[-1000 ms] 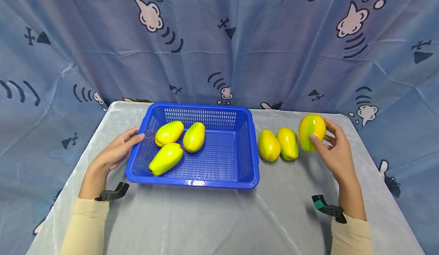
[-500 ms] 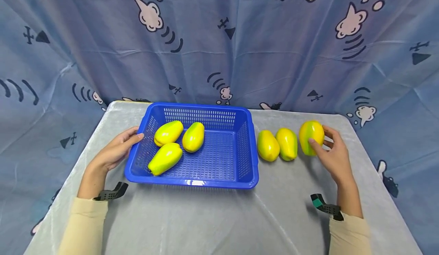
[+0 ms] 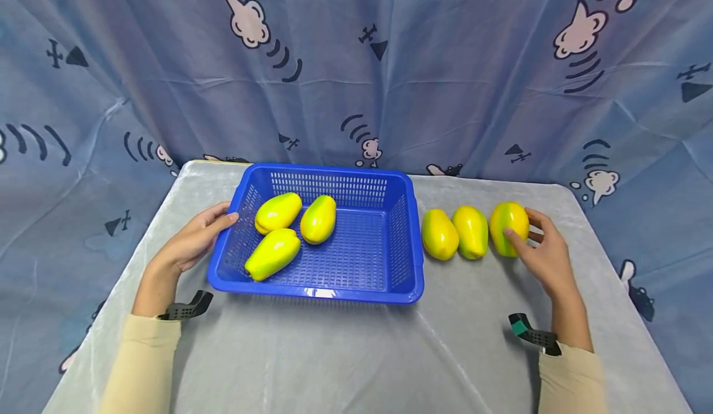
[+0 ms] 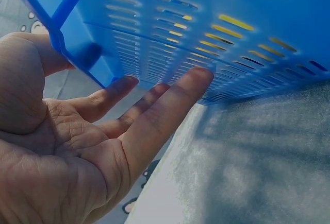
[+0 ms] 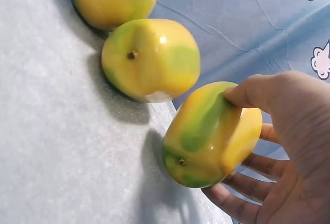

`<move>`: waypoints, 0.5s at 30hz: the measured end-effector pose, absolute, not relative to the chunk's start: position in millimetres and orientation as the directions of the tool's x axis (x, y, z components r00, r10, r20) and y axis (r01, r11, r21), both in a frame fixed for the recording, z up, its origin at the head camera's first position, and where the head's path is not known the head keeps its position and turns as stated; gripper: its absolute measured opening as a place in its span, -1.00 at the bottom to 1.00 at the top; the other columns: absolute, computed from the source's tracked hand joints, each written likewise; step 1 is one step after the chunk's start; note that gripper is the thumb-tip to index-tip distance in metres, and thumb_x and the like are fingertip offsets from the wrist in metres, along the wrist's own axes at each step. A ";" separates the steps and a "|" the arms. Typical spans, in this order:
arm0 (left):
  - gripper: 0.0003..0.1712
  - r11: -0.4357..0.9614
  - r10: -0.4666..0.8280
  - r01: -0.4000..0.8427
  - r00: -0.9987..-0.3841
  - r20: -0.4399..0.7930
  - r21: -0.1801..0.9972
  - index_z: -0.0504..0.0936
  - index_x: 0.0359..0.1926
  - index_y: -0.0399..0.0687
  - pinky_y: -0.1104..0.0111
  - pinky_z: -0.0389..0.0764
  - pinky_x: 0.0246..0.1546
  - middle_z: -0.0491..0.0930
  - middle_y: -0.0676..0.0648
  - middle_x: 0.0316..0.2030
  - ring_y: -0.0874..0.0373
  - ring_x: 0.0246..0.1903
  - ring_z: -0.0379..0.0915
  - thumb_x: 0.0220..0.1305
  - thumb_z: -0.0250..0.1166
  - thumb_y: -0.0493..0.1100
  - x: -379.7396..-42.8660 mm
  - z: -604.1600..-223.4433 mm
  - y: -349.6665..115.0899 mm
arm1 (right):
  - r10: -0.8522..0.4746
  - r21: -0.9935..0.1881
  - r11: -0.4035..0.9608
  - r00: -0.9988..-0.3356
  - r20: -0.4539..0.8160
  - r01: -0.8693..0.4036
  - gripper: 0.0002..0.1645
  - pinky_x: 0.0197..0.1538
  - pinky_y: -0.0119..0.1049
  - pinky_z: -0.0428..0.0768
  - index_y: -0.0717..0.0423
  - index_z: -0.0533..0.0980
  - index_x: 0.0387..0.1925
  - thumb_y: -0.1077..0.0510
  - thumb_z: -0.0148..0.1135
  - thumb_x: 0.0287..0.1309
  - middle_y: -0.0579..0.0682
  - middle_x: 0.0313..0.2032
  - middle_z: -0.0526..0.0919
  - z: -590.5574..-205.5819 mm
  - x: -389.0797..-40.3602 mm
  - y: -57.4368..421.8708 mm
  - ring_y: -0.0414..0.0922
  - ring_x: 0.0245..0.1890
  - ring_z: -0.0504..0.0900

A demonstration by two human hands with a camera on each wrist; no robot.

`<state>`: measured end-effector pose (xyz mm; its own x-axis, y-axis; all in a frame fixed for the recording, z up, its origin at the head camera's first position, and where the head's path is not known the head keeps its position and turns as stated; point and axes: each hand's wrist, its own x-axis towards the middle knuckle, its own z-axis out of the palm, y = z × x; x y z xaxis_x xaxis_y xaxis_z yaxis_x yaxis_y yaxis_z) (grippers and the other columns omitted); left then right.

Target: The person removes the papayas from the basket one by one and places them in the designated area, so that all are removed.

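My left hand holds the left side of a blue plastic basket, with the thumb over the rim and the fingers against the outer slotted wall. Three yellow-green papayas lie inside: one at the back left, one beside it, and one in front. Right of the basket, my right hand grips another papaya between thumb and fingers. In the right wrist view this papaya casts a shadow on the cloth; whether it touches the table cannot be told.
Two papayas, one nearer the basket and one nearer my right hand, sit side by side on the grey cloth-covered table. A blue patterned curtain hangs along the table's back edge.
My right hand has lowered its papaya toward the table, beside the other two. My left hand keeps its place on the basket, and the papayas inside have not moved.
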<state>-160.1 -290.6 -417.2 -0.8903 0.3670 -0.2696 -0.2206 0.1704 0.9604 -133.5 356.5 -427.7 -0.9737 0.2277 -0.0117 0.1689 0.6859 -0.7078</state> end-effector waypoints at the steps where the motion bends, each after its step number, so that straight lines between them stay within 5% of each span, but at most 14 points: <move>1: -0.21 0.167 0.371 -0.220 -0.889 -0.268 0.961 -0.07 0.65 -0.32 0.30 0.82 -0.03 0.63 0.14 0.06 0.28 -0.04 0.72 0.71 -0.02 0.03 -160.1 -416.8 -290.6 | 0.220 -0.705 0.690 -0.975 -0.012 0.164 -0.05 0.30 0.46 0.51 0.10 0.07 0.66 -0.19 0.19 0.50 0.39 0.55 0.25 -428.4 -134.0 356.5 0.49 0.39 0.39; 15: -0.23 0.147 0.379 -0.217 -0.889 -0.257 0.965 -0.06 0.63 -0.36 0.30 0.82 -0.05 0.65 0.14 0.04 0.27 -0.07 0.73 0.72 -0.03 0.00 -160.2 -416.1 -289.7 | 0.200 -0.670 0.725 -0.980 -0.019 0.161 -0.01 0.24 0.47 0.53 0.20 0.04 0.66 -0.21 0.18 0.51 0.50 0.51 0.26 -436.9 -136.4 355.8 0.54 0.34 0.41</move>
